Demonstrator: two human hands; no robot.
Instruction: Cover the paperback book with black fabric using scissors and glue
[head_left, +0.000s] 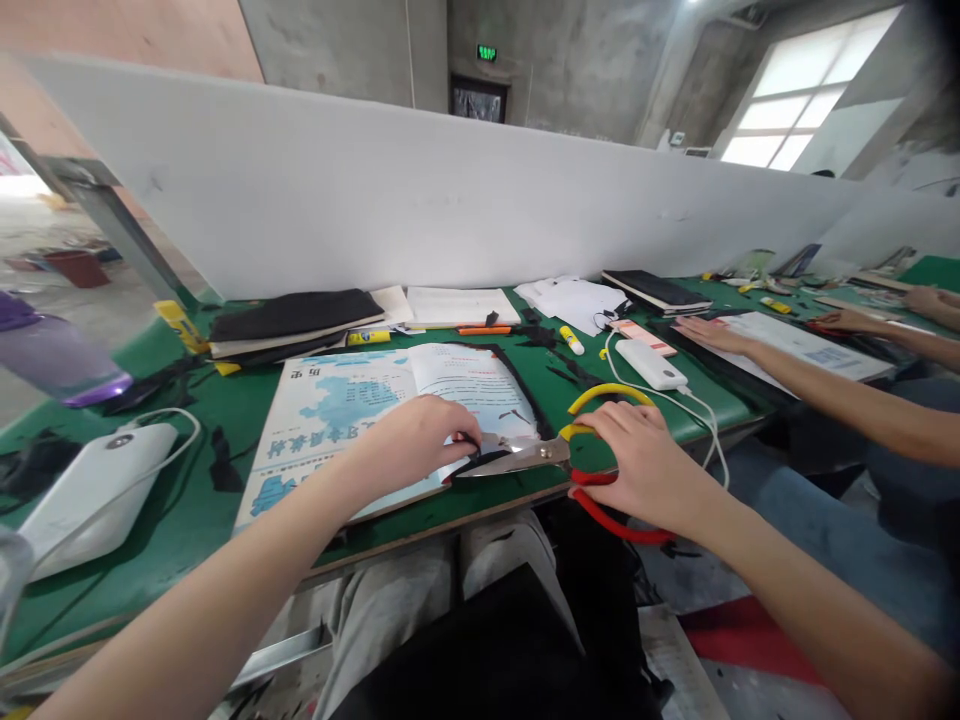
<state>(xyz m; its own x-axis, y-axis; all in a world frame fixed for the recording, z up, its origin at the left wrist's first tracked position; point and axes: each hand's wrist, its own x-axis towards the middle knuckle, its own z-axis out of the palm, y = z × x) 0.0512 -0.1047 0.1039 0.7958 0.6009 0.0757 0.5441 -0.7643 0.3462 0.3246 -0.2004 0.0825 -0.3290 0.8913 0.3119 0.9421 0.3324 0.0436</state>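
Observation:
In the head view my right hand [637, 450] grips a pair of scissors [551, 452] with red and yellow handles. Their blades are apart and point left, low over the front edge of an open book [345, 400]. My left hand [427, 435] pinches a small piece of black material [471, 450] between thumb and fingers, right at the blade tips. Black material also runs along the book's right edge. Blue print and large characters mark the book's cover side. Whether the blades touch the black piece I cannot tell.
A white power bank [649, 364] with a cable lies at right, another [105, 490] at left. Glue sticks, including one [571, 340], and black scraps lie about. Black-covered books [296, 320] stand at back left. A co-worker's hand [712, 333] rests on a neighbouring book. A white partition [450, 200] bounds the table.

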